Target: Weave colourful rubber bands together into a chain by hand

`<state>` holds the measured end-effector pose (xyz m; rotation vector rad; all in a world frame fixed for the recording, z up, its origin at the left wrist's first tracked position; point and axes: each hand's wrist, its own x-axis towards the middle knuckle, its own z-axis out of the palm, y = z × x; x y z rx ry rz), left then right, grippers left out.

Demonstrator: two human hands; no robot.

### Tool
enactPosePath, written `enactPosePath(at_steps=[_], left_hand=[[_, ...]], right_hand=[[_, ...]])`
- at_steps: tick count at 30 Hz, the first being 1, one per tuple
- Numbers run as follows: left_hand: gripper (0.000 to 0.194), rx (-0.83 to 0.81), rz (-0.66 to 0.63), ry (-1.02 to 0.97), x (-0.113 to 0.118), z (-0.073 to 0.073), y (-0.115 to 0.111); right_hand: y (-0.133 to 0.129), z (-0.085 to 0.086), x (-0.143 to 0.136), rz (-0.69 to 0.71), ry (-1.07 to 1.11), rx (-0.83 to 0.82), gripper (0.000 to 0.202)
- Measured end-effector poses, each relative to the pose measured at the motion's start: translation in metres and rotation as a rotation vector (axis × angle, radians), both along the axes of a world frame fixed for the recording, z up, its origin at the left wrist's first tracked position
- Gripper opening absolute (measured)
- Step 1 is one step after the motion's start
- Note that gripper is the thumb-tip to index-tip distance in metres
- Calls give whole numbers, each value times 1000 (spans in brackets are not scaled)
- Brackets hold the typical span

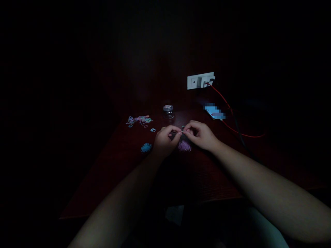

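Note:
My left hand (167, 138) and my right hand (200, 134) meet over the middle of a dark red table. Both pinch a thin, pale elastic band (182, 131), drawn straight between the fingertips. Just below them lies a pile of purple bands (184, 146). Left of my left hand sits a pile of blue bands (146, 147). A looser heap of mixed-colour bands (139, 120) spreads farther back on the left, with a light blue band (153, 130) apart from it. A yellowish band (163, 128) is partly hidden behind my left hand.
A small clear round jar (168, 111) with a lid stands behind my hands. At the back right lies a lit phone (214, 111), a red cable (234, 131) running from it. A white wall socket (200, 81) holds plugs. The surroundings are very dark.

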<state>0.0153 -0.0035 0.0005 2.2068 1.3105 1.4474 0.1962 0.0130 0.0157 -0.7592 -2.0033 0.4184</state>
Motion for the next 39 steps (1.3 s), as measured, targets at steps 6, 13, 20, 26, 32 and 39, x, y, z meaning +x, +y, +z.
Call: enactPosePath(at_steps=[6, 13, 20, 26, 32, 39], left_hand=[[8, -11, 2, -4, 0, 0, 0], [8, -19, 15, -21, -1, 0, 0], [10, -40, 6, -24, -2, -2, 2], [8, -22, -5, -18, -2, -1, 3], [9, -35, -16, -23, -1, -1, 3], [10, -37, -28, -43, -1, -2, 3]], right_hand=[[1, -1, 0, 0, 14, -1, 10], [-1, 1, 0, -3, 18, 16, 11], [0, 1, 1, 4, 10, 26, 11], [1, 0, 1, 11, 0, 32, 11], [3, -1, 1, 15, -3, 30, 9], [3, -3, 2, 16, 7, 23, 6]])
